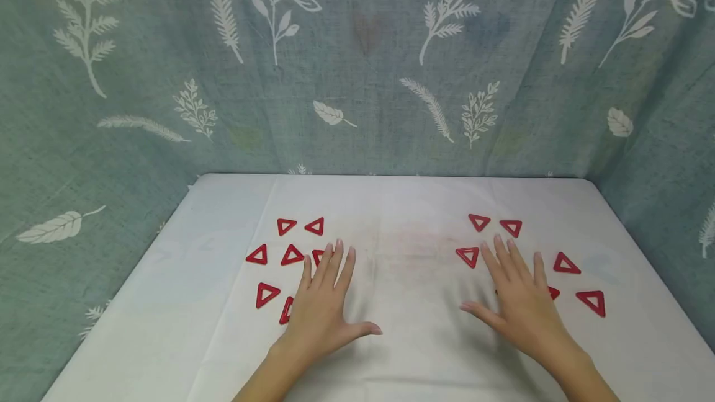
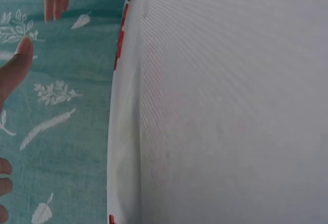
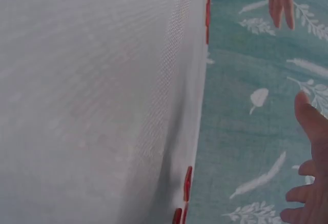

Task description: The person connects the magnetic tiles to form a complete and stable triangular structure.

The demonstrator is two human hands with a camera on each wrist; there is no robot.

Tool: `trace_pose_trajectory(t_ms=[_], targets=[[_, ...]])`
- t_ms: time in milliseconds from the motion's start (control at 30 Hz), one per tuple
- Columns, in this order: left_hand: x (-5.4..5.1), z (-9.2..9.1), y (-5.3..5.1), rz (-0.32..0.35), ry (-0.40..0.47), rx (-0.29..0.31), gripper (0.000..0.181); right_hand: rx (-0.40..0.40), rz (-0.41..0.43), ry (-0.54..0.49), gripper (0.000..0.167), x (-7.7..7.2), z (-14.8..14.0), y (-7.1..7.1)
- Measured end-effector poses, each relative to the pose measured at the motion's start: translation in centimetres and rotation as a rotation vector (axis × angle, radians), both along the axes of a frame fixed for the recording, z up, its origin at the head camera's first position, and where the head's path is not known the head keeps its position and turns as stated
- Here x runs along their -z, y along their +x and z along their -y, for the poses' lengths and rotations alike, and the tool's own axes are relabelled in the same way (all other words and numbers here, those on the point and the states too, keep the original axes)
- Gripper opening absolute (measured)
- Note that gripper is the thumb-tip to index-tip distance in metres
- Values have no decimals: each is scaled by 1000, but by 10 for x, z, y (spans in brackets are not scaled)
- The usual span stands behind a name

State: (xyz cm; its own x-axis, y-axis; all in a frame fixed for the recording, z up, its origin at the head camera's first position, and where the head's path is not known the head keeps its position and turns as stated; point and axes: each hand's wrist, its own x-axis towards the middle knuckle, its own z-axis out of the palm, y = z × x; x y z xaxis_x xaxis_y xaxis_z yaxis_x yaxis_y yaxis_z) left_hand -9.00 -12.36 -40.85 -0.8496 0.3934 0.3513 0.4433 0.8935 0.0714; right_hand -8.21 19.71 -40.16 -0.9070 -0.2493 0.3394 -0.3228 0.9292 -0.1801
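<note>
Both hands are held with fingers spread and straight, and neither grips anything. In the head view my left hand (image 1: 321,312) is over the left cluster of red triangle frames (image 1: 268,294), partly covering two of them. My right hand (image 1: 522,303) is over the right cluster, hiding most of one red triangle (image 1: 554,292). Near its fingertips lies another red triangle (image 1: 468,257). Shadows fall on the cloth beside both hands. The left wrist view catches the left thumb (image 2: 18,65); the right wrist view catches the right thumb (image 3: 309,116).
A white cloth (image 1: 413,340) covers the table, with faint reddish stains in its middle. Further red triangles (image 1: 593,303) lie at the right, and others (image 1: 287,226) toward the back left. A green leaf-patterned curtain (image 1: 368,79) hangs around the back and sides.
</note>
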Motion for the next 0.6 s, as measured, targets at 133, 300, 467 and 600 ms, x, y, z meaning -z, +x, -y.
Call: trace_pose_trajectory(t_ms=[133,300,467,600], targets=[[-1,7,5,38,43,3,125,-20,-13,-63,99,1,-7,3],[0,18,10,105,161,36,129,-59,-18,-169,101,5,-14,5],[-2,30,16,203,268,23,131,-45,30,-267,103,9,-19,7],[-1,41,23,260,340,-16,131,-14,56,-307,105,13,-24,9]])
